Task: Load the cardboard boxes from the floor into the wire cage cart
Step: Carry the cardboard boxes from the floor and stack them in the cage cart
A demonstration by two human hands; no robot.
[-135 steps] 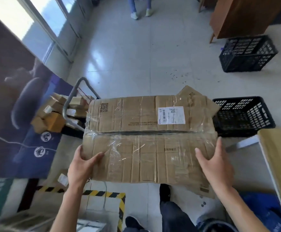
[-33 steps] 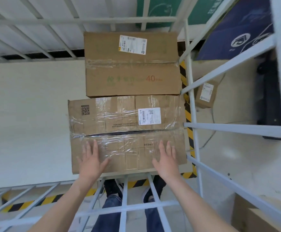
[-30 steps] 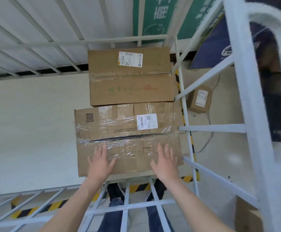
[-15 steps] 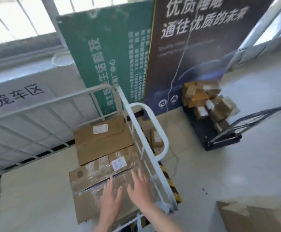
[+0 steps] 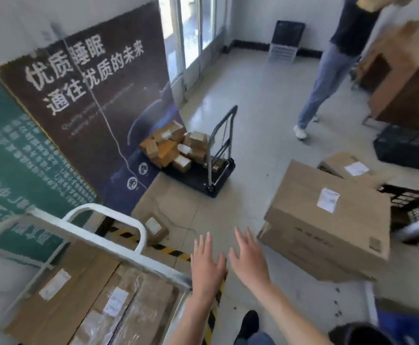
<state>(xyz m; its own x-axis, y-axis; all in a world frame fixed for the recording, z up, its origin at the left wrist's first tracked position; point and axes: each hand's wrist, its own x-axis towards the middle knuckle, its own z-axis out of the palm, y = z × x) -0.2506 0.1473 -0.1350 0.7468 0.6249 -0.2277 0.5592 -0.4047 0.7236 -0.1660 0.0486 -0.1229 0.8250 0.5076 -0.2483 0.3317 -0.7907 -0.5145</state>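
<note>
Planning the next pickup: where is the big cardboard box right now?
In the head view, the big cardboard box sits on the floor at right, just beyond the open right hand, before a black crate.

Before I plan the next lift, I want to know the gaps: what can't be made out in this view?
- Cage cart: the bottom and left edges cut it off, so the free room inside is unknown.
- Taped box in the cart: its near end runs off the bottom edge.
- Big box on the floor: label too blurred to read; weight unknown.
- Black crate: half hidden behind the big box.
- Left hand, right hand: open, empty, motion-blurred.
</note>
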